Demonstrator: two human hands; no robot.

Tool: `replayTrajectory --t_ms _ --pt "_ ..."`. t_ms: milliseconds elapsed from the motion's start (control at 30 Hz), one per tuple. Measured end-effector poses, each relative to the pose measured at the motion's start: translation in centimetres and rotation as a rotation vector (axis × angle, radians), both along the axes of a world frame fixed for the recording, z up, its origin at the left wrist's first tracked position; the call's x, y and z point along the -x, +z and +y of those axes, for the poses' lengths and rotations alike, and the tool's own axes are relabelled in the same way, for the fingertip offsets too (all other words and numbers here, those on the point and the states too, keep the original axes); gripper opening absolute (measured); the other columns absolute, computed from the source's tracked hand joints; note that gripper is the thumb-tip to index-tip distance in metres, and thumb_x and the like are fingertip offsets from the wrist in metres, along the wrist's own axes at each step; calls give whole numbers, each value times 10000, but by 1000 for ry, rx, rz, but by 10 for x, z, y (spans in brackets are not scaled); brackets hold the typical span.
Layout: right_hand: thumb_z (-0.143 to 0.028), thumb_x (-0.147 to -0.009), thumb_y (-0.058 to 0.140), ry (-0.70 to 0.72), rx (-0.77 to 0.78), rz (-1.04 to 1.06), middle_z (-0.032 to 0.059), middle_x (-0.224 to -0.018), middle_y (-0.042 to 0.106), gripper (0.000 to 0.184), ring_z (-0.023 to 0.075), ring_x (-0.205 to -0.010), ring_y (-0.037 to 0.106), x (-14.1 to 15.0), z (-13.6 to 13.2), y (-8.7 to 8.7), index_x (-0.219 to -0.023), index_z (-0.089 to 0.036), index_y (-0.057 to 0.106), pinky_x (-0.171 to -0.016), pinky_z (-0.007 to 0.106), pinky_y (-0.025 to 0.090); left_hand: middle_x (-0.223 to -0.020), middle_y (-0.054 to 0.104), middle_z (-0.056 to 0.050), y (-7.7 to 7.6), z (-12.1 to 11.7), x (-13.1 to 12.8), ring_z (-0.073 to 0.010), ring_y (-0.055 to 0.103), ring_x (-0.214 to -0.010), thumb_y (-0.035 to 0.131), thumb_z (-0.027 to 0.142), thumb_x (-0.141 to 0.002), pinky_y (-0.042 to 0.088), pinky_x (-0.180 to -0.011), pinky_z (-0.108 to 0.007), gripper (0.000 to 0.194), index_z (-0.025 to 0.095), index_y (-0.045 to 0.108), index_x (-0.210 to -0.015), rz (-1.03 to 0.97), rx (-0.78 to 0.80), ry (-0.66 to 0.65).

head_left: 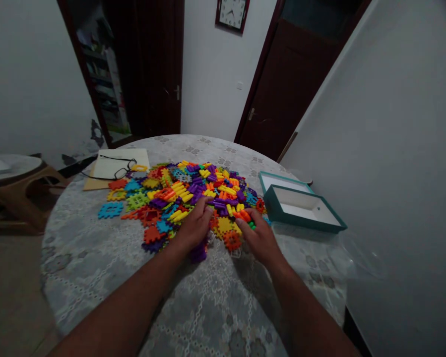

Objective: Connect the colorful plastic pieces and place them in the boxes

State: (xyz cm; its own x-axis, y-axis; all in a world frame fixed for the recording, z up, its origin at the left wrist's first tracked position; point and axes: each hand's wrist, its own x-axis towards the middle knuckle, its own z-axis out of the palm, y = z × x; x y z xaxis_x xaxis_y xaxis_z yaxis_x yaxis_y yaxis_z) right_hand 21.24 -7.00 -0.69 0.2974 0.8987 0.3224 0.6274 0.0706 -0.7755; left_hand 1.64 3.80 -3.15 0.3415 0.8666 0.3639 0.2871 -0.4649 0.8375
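Plastic building pieces (178, 192) lie heaped in one loose, many-coloured pile around the middle of the tabletop (208, 307), both hands at its near edge. Right grip (260, 237): nearly closed, thumb and forefinger around an orange piece (242, 214), with a green piece (251, 225) just beside the fingers. Left grip (196, 225): fingers curled close together beside a purple piece (223, 202); I cannot tell whether it has hold of anything. Handling note, my judgement: pinch each piece lightly by its sides, steady the neighbours with the left fingertips, and lift straight up so that toothed edges do not snag; wrists are best kept low and clear of the heap. Count: hands, 2; piles, 1; orange pieces pinched, at least 1; flat toothed and tube-like pieces, too many and too overlapped to number. Also noted: open teal box (282, 213), 1, to the right of the pile; shallow teal-edged tray or lid (286, 181), 1, behind it; eyeglasses (113, 178), 1 pair, at far left; wall clock (231, 12), 1
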Motion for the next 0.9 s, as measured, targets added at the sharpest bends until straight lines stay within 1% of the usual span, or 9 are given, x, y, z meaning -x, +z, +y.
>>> replayTrajectory --t_ms 100,167,267,333,467,567,733,833,900 --pt "-549 -1024 619 91 94 -172 47 -1034 779 344 255 -883 715 -29 -1 35 -1161 -249 718 -788 350 545 -1150 801 -63 5 5 5 -234 770 -972 517 175 -948 633 -828 -379 429 250 681 -1337 -33 172 51" --pt "-545 -1014 636 75 79 -341 61 -1038 791 343 266 -897 718 -56 12 58 -1165 -252 730 -803 355 533 -1154 805 -55 7 5 5 -226 773 -941 541 111 -871 631 -805 -360 489 246 701 -1314 -36 225 52" --pt "-458 -1001 662 -98 74 -618 124 -1123 796 334 287 -975 721 -107 54 83 -1211 -212 745 -849 356 512 -1198 802 -59 8 3 4 -241 771 -1059 566 87 -861 630 -919 -382 464 239 718 -1271 -1 131 27" --pt "-403 -997 673 -247 178 -760 185 -1195 786 373 309 -1016 720 -142 90 91 -1276 -165 744 -856 363 497 -1218 797 -71 7 2 4 -256 753 -1143 558 86 -888 604 -1023 -416 426 225 725 -1254 49 5 14" --pt "-300 -1002 673 -323 422 -886 244 -1273 761 376 315 -1080 709 -201 149 90 -1314 -105 752 -866 366 458 -1209 799 -81 3 2 4 -265 743 -1163 548 124 -954 566 -1093 -436 327 212 736 -1206 118 -173 30" --pt "-259 -1000 677 -326 538 -858 261 -1255 759 372 284 -1043 705 -227 171 82 -1309 -69 763 -837 352 445 -1164 807 -73 5 3 6 -258 756 -1096 569 205 -1003 580 -1034 -400 246 213 733 -1186 115 -174 94" --pt "-207 -962 718 -390 577 -777 238 -1142 780 556 257 -931 698 -246 177 72 -1484 -30 655 -809 350 467 -1133 813 -60 10 7 11 -251 758 -1062 605 299 -1026 578 -985 -369 190 228 729 -1150 108 -143 180" --pt "-138 -957 649 -429 547 -783 267 -1283 739 554 290 -1051 704 -241 174 75 -1503 -41 646 -884 372 497 -1127 815 -62 9 9 11 -252 758 -1063 618 301 -1023 573 -992 -374 189 228 732 -1155 110 -146 176" --pt "-156 -968 620 -421 446 -810 267 -1356 715 497 317 -1159 692 -224 165 81 -1450 -62 696 -965 393 506 -1113 814 -65 7 9 10 -255 759 -1055 616 296 -1028 572 -992 -385 185 224 735 -1150 109 -148 158"
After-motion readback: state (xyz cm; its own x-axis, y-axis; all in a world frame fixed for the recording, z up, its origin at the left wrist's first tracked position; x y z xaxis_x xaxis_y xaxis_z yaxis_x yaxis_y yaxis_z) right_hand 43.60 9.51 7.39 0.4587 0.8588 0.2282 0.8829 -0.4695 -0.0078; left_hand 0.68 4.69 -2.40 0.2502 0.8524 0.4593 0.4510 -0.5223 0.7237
